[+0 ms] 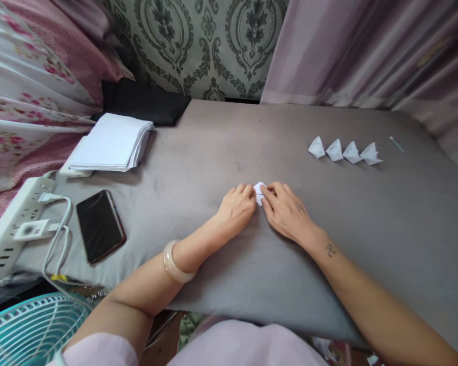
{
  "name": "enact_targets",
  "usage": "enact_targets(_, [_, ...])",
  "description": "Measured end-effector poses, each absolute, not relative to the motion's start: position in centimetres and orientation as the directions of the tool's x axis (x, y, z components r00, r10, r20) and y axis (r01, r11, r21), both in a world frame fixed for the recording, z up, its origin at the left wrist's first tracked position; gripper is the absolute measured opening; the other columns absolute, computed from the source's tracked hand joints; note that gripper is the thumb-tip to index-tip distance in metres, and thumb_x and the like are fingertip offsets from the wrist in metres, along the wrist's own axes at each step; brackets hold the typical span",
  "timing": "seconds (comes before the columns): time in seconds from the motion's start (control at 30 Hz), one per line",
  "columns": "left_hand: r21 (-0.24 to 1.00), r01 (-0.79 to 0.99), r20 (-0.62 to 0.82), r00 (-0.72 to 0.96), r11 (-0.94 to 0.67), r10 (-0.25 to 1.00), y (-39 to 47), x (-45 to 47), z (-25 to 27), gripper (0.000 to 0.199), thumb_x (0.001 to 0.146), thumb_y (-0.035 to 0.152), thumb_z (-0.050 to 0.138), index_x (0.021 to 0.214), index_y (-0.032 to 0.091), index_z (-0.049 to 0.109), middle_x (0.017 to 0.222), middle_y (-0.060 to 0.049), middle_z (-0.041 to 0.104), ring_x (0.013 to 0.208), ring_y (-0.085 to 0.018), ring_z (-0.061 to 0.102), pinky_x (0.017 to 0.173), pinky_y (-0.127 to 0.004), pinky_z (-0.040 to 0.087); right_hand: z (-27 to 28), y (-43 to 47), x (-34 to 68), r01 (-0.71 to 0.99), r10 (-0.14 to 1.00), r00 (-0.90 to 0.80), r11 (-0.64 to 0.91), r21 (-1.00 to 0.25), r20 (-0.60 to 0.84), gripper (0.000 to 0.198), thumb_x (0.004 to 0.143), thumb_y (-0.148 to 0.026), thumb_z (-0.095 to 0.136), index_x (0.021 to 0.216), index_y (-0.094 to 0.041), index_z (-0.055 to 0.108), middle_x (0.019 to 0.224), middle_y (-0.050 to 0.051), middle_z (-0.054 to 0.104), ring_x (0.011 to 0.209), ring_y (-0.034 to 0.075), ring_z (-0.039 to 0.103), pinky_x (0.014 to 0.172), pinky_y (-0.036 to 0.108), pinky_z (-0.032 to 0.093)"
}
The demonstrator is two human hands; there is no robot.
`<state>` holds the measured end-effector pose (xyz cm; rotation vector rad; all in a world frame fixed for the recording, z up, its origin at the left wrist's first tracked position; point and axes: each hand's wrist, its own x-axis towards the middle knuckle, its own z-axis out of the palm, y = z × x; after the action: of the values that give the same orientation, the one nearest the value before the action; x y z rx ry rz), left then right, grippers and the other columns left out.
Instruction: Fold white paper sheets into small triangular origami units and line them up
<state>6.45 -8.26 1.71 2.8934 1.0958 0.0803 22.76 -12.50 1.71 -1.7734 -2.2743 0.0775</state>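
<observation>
A small folded piece of white paper [259, 193] lies between my two hands at the middle of the cloth-covered table. My left hand [237, 207] has its fingers curled together at the paper's left edge. From the other side my right hand [284, 207] grips it with thumb and forefinger, partly covering it. Further back on the right, several folded white paper boats [334, 150] stand in a row, apart from both hands.
At the left, a stack of white paper [107, 142] lies before a folded black cloth [145, 101]. Nearer are a phone [100, 226] and a power strip [19, 218] with cables. A teal fan [34, 328] stands below; a thin stick [397, 144] lies far right.
</observation>
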Motion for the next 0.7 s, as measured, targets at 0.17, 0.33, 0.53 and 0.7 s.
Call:
enact_targets(0.17, [0.313, 0.667, 0.139, 0.672, -0.676, 0.728, -7.0, 6.3, 1.1, 0.024, 0.09, 0.018, 0.044, 0.094, 0.014, 0.067, 0.101, -0.012, 0.062, 0.094, -0.022, 0.058, 0.082, -0.034, 0.048, 1.9, -10.9, 22.7, 0.937, 0.962, -0.201, 0.243, -0.252, 0.184, 0.032, 0.093, -0.023, 0.038, 0.094, -0.017, 0.069, 0.095, 0.012, 0.061, 0.089, 0.024, 0.056, 0.076, 0.036, 0.045])
enact_targets(0.33, [0.628, 0.643, 0.112, 0.482, -0.438, 0.869, -5.0, 6.6, 0.0, 0.023, 0.088, 0.034, 0.056, 0.098, 0.016, 0.067, 0.092, -0.008, 0.062, 0.079, -0.017, 0.058, 0.075, -0.031, 0.048, -0.3, -9.4, 24.1, 0.778, 0.971, -0.043, 0.18, -0.602, 0.234, 0.019, 0.087, -0.026, 0.051, 0.085, -0.019, 0.069, 0.089, 0.005, 0.061, 0.071, 0.014, 0.057, 0.07, 0.029, 0.048])
enact_targets(0.53, [0.74, 0.552, 0.082, 0.494, -0.385, 0.866, -4.5, 6.7, -0.1, 0.014, 0.078, 0.024, 0.068, 0.087, 0.015, 0.067, 0.087, -0.005, 0.059, 0.078, -0.015, 0.053, 0.076, -0.029, 0.045, -1.6, -9.5, 24.3, 0.668, 0.962, 0.041, 0.174, -0.723, 0.27, 0.033, 0.081, -0.025, 0.058, 0.113, -0.018, 0.062, 0.106, 0.009, 0.06, 0.077, 0.015, 0.06, 0.071, 0.032, 0.051])
enact_targets(0.7, [0.903, 0.358, 0.031, 0.502, -0.24, 0.865, -4.9, 6.7, -0.2, 0.013, 0.075, 0.021, 0.068, 0.082, 0.015, 0.059, 0.069, 0.002, 0.055, 0.065, -0.01, 0.049, 0.065, -0.024, 0.04, -1.5, -9.7, 24.1, 0.615, 0.973, 0.02, 0.169, -0.771, 0.229, 0.038, 0.082, -0.026, 0.057, 0.119, -0.021, 0.059, 0.113, 0.01, 0.063, 0.095, 0.02, 0.06, 0.078, 0.036, 0.051])
